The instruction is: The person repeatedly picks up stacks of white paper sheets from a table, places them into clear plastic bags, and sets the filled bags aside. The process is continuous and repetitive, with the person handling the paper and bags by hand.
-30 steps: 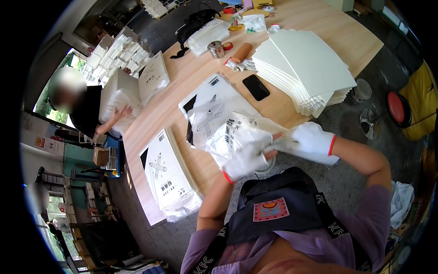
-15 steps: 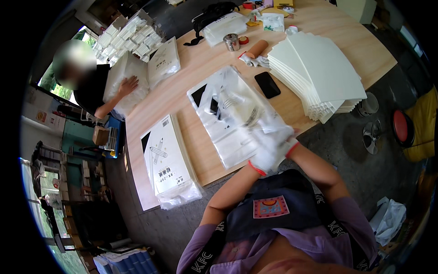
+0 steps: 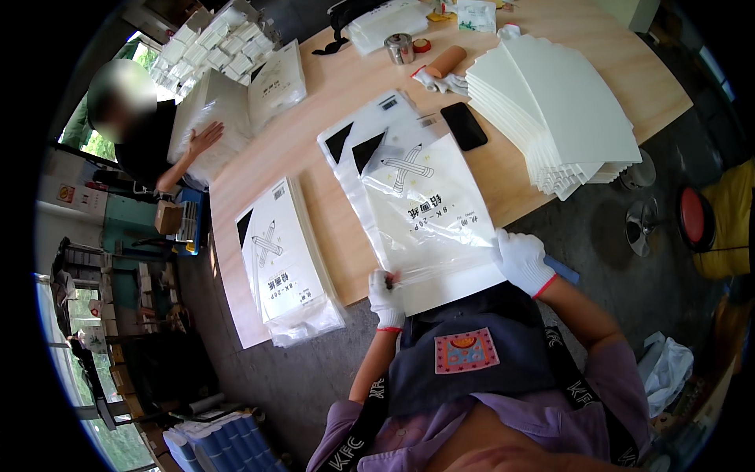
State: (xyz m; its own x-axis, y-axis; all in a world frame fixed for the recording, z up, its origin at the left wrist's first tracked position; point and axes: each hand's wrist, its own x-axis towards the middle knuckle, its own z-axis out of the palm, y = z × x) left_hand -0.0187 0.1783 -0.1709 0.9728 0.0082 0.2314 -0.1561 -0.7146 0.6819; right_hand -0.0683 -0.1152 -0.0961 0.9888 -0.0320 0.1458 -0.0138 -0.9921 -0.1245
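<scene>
A clear printed plastic bag [image 3: 429,208] with a pencil drawing and a black corner lies in front of me, with white drawing paper [image 3: 452,293] inside it. The paper's near end sticks out of the bag's mouth, past the table edge. My left hand [image 3: 385,300], in a white glove with a red cuff, is closed on the bag's near left corner. My gloved right hand [image 3: 523,263] grips the right edge, where bag and paper overlap; its fingertips are partly hidden. Beneath lies a pile of more such printed bags [image 3: 334,161].
To the left is a stack of filled bags [image 3: 287,263]. Fanned white paper [image 3: 554,110] stands right, beside a black phone [image 3: 464,126]. Spare gloves [image 3: 440,81], an orange-brown roll [image 3: 448,60] and a metal tin [image 3: 399,49] lie farther back. A co-worker [image 3: 145,134] handles plastic-wrapped stacks at the far left.
My hands, close together and blurred over the bags before, have moved apart to the bag's two sides. The bag now lies flat with paper in it. The co-worker's hand has shifted slightly left.
</scene>
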